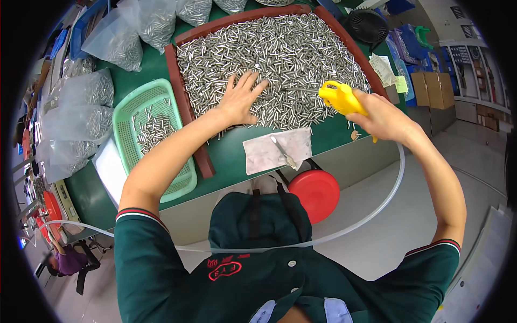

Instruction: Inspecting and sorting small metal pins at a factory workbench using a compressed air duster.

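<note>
My left hand (241,98) lies flat, fingers spread, on a heap of small metal pins (285,59) that fills a wide tray with a dark red rim (186,102) on a green table. My right hand (381,116) is closed around a yellow air gun (341,98), its nozzle pointing left over the pins at the tray's near right side. A clear hose (377,207) runs from the gun down and around in front of my body.
A light green plastic basket (125,116) with some pins stands left of the tray. Clear bags of pins (81,107) lie at the left and back. A white cloth (266,153) carries a small metal tool (283,151). A red round stool (315,195) is below the table edge.
</note>
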`<state>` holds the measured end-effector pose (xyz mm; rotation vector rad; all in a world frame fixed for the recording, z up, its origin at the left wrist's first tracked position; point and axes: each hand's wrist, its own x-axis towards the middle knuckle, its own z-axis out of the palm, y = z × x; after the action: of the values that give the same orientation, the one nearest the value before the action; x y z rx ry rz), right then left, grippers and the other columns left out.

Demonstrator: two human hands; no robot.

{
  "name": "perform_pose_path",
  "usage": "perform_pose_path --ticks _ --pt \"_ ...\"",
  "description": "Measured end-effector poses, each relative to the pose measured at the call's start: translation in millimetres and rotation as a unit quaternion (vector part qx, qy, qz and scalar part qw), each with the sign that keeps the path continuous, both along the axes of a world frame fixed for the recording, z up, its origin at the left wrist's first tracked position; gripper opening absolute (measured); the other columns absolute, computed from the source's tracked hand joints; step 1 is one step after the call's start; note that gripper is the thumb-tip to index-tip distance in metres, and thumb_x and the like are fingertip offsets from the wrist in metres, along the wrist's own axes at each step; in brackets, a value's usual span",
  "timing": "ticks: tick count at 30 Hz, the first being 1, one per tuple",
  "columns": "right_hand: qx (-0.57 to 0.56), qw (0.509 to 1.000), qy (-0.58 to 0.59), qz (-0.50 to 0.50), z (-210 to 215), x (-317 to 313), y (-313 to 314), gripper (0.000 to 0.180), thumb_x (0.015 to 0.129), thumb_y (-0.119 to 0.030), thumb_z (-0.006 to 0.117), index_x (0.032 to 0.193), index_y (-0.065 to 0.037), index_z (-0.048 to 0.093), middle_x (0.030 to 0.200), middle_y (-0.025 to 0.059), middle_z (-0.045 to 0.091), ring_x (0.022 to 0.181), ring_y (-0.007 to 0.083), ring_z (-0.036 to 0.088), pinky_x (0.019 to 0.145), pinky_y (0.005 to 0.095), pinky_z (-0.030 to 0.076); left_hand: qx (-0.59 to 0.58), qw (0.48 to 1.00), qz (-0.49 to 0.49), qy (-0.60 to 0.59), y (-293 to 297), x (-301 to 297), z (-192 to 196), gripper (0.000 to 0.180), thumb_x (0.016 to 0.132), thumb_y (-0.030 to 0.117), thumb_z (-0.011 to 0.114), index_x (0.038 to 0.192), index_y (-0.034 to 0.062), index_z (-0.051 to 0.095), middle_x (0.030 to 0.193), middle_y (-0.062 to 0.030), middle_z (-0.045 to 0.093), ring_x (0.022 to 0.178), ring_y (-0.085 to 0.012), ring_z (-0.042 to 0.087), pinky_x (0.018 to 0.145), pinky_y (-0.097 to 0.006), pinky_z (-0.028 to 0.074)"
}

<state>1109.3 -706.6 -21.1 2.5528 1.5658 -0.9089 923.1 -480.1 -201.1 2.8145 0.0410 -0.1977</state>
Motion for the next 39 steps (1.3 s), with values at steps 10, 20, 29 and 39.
perform_pose_path --ticks 10,20,29,39 --pt "-0.005 0.997 0.005 -0.08 -1 -9 -4 0.041 0.084 -0.017 0.06 0.115 0.005 0.045 0.087 0.0241 0.061 0.083 0.0377 0.061 0.073 0.0427 0.047 0.102 0.992 0.028 0.067 -28 41 -3 0.112 0.044 0.037 0.085 0.139 0.0206 0.028 0.143 -0.0177 0.024 0.126 -0.0397 0.029 0.097 -0.055 0.031" --pt "-0.01 0.996 0.006 -0.091 -14 -7 -12 0.037 0.085 -0.017 0.059 0.111 0.005 0.046 0.088 0.0255 0.061 0.086 0.0397 0.06 0.076 0.044 0.046 -0.097 0.959 0.263 -0.03 -55 88 -22 0.068 0.06 -0.001 0.073 0.119 0.0056 0.04 0.115 -0.0243 0.038 0.097 -0.0439 0.052 0.075 -0.045 0.053" --pt "0.02 0.996 0.01 -0.083 -11 -1 2 0.034 0.084 -0.016 0.059 0.108 0.005 0.047 0.085 0.0234 0.061 0.079 0.0367 0.061 0.07 0.0418 0.047 -0.39 0.788 0.476 -0.02 -27 129 -43 0.057 0.062 0.0 0.068 0.116 0.0067 0.049 0.113 -0.0276 0.048 0.096 -0.0393 0.057 0.083 -0.039 0.049" --pt "0.023 0.999 -0.018 -0.034 -12 0 8 0.041 0.083 -0.021 0.06 0.109 0.007 0.048 0.088 0.0264 0.062 0.086 0.0404 0.06 0.077 0.0448 0.048 -0.633 0.687 0.341 0.108 17 124 15 0.052 0.088 0.015 0.054 0.136 0.0084 0.034 0.121 -0.0097 0.048 0.107 -0.0258 0.047 0.085 -0.044 0.048"
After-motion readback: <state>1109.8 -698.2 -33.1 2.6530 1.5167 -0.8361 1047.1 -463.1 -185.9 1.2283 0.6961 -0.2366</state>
